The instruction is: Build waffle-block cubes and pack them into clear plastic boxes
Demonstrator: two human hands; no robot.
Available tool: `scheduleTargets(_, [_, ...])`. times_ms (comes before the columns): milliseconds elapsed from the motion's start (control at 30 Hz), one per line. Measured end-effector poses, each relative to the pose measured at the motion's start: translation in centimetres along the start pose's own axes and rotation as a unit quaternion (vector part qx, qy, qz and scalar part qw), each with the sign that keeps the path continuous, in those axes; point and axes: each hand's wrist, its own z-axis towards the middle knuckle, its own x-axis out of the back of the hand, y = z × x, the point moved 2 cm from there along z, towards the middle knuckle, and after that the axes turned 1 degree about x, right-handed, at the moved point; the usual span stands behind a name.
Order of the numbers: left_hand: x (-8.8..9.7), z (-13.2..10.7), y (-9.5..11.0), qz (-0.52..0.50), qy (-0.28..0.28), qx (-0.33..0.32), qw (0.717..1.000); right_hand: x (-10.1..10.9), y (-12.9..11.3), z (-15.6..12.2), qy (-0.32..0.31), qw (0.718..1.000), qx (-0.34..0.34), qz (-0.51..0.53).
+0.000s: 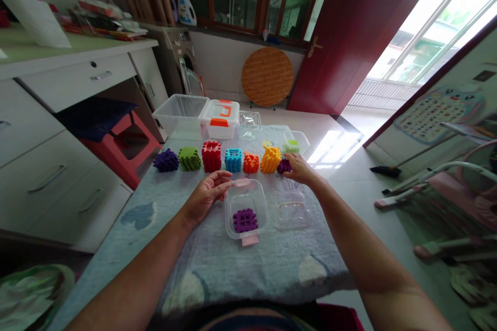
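My left hand (208, 195) has its thumb and fingers curled at the upper left rim of a clear plastic box (227, 220) with pink clips. One purple interlocking block piece (245, 221) lies flat inside it. At the right end of a row of blocks, my right hand (300, 168) closes its fingers on small purple block pieces (284, 166), partly hidden by the fingers. Along the row stand dark purple (166, 160), green (190, 158), red (212, 157), blue (233, 160), orange (250, 163) and yellow blocks (271, 159). Right of the box lies a clear lid (292, 211).
Behind the row are an open clear bin (180, 106), a lidded box with orange clips (220, 120), and a small container with green pieces (292, 145). A patterned cloth (217, 269) covers the table. A red stool (128, 145) stands left, a pink chair (450, 186) right.
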Motion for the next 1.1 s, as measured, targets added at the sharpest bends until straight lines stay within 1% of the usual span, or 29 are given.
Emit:
scheduleTargets(67, [0.1, 0.0, -0.2, -0.011, -0.009, 0.01, 1.0, -0.7, 0.3, 0.9, -0.035, 0.999, -0.004, -0.019])
scheduleTargets(167, [0.2, 0.0, -0.5, -0.027, -0.018, 0.025, 0.999, -1.0, 0.5, 1.8, -0.072, 0.997, -0.001, -0.028])
scheduleTargets(267, [0.2, -0.1, -0.6, -0.034, -0.02, 0.034, 0.999, -1.0, 0.5, 2.3, -0.088, 0.996, -0.001, -0.028])
scheduleTargets(367, [0.2, -0.2, -0.6, -0.028, -0.02, 0.035, 0.999, -0.9, 0.3, 2.0, -0.094, 0.995, -0.005, -0.032])
scheduleTargets(467, [0.4, -0.2, -0.7, -0.017, -0.021, 0.033, 0.999, -0.8, 0.1, 1.1, -0.096, 0.995, -0.009, -0.032])
scheduleTargets(600, [0.5, -0.3, -0.9, -0.004, -0.034, 0.02, 0.999, -0.3, 0.0, -1.2, -0.097, 0.995, -0.012, -0.022])
scheduleTargets(667, [0.5, -0.4, -1.0, 0.001, -0.044, 0.015, 0.999, 0.7, -0.2, -2.6, -0.085, 0.996, -0.01, 0.002])
scheduleTargets(733, [0.5, -0.5, -0.9, 0.006, -0.053, 0.01, 0.999, 2.4, -0.9, -4.0, -0.067, 0.997, 0.0, 0.042])
scheduleTargets(767, [0.4, -0.6, -0.9, 0.007, -0.057, 0.007, 0.998, 3.5, -1.6, -4.6, -0.057, 0.996, 0.012, 0.063])
scheduleTargets(833, [0.4, -0.7, -0.8, 0.008, -0.061, 0.004, 0.998, 5.9, -3.7, -5.5, -0.046, 0.993, 0.047, 0.1])
scheduleTargets(900, [0.3, -0.7, -0.8, 0.009, -0.061, 0.005, 0.998, 7.8, -6.8, -5.9, -0.033, 0.987, 0.099, 0.119])
scheduleTargets(933, [0.3, -0.7, -0.8, 0.009, -0.06, 0.006, 0.998, 8.4, -8.5, -5.9, -0.031, 0.983, 0.131, 0.122])
scheduleTargets(1000, [0.2, -0.8, -0.7, 0.005, -0.056, 0.004, 0.998, 8.6, -11.8, -5.6, -0.027, 0.977, 0.184, 0.108])
scheduleTargets(1067, [0.1, -0.8, -0.7, -0.004, -0.057, 0.002, 0.998, 7.7, -14.5, -5.1, -0.037, 0.973, 0.214, 0.078])
scheduleTargets(1100, [0.1, -0.8, -0.7, -0.008, -0.058, 0.002, 0.998, 6.9, -15.5, -4.8, -0.036, 0.973, 0.219, 0.058])
